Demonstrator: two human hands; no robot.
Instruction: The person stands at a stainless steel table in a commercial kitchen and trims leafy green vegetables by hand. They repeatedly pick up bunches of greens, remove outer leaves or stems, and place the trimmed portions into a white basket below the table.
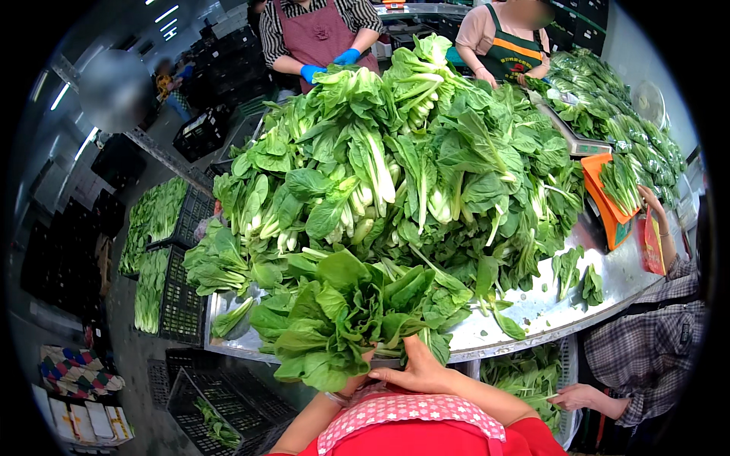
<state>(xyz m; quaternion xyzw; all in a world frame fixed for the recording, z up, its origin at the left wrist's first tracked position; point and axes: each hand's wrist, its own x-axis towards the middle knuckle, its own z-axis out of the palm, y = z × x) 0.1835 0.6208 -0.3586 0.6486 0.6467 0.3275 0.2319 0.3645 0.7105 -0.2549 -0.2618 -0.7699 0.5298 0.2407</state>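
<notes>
My left hand (366, 360) is mostly hidden behind a bunch of leafy greens (325, 319), which it grips close to my apron at the table's near edge. The leaves fan up and outward; the stem ends are out of sight. My right hand (422, 367) is just right of the bunch, its thumb spread toward the left hand and its other fingers partly covered by leaves. Right beyond both hands rises a large heap of leafy greens with pale stems (365, 165) on a metal table (536, 302). A small loose bunch (232, 319) lies on the metal to the left.
Black crates of greens (177, 302) stand left on the floor; another black crate (217, 399) holds a few leaves. An orange scale (599, 188) bears greens. Right, a co-worker's hand (570, 395) touches a white crate's greens (527, 370). Two co-workers stand across the table, one in blue gloves (348, 57).
</notes>
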